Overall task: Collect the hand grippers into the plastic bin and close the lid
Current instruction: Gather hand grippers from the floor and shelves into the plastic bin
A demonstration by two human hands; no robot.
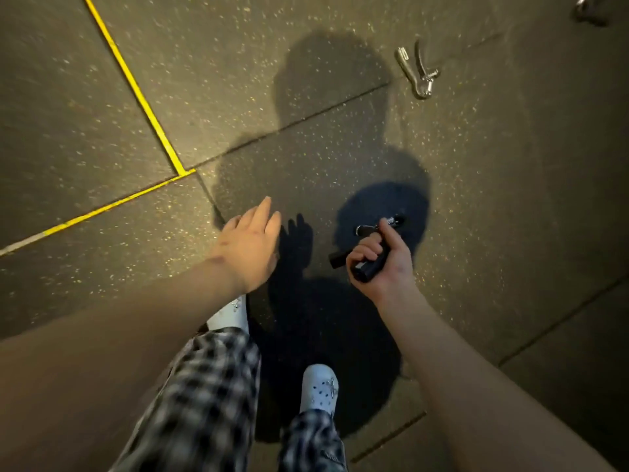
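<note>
Steel gripper (pixel 417 71) is the target that I read as next. It lies on the floor (pixel 476 199), ahead of both hands and to the right, beyond the seam that crosses the mats.

1. Axis. Its long axis runs roughly away from me, the far end leaning slightly left. The coil end appears to be the end nearer me; blur prevents certainty.
2. Right hand (pixel 381 264). Fingers and thumb are wrapped round a black gripper (pixel 364 273), held clear of the floor, with its spring end pointing up and away. This hand is the nearer one to the steel gripper, being on the same side, but it is occupied.
3. Left hand (pixel 250 243). Fingers are straight and slightly spread, palm down, holding nothing. It is free but farther off, and would have to reach across the body line.
4. Second metal piece (pixel 589 11). It sits far ahead on the right and is cut off by the picture; I cannot tell what it is.
5. Bin. Not in view, so its direction cannot be given.

Judgement: step forward and right, then either take the steel gripper with the left hand along its handles, or add it to the right hand's load.
</note>
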